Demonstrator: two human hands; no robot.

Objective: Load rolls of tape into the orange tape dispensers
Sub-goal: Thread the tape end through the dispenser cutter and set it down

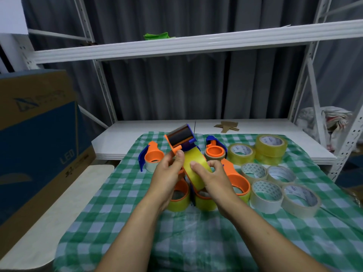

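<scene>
Far left of the hands a big cardboard box (37,134) stands against the desk (49,222), walling that side. A green checked cloth (121,222) covers the desk from its left edge across, and a broad stretch of it lies nearer than the hands, under the forearms. A loaded dispenser (152,159) sits on the cloth just left of the left hand (167,179). A white shelf board (117,138) runs beyond the hands, and a shelf rail (196,44) crosses high above them.

The orange dispenser (181,139) is held above the cloth between both hands. Its long axis runs from the roll end at the hands up and away, leaning a little left, with the toothed blade end pointing away from the person. The left hand grips its frame, thumb pressed on the orange edge and fingers curled behind. The right hand (218,181) holds the yellow tape roll (196,157) at its lower end, thumb on the tape face and fingers wrapped round the far side. More dispensers (238,179) lie beneath the hands. Right of the right hand, loose tape rolls (265,201) crowd the cloth toward its right edge.
</scene>
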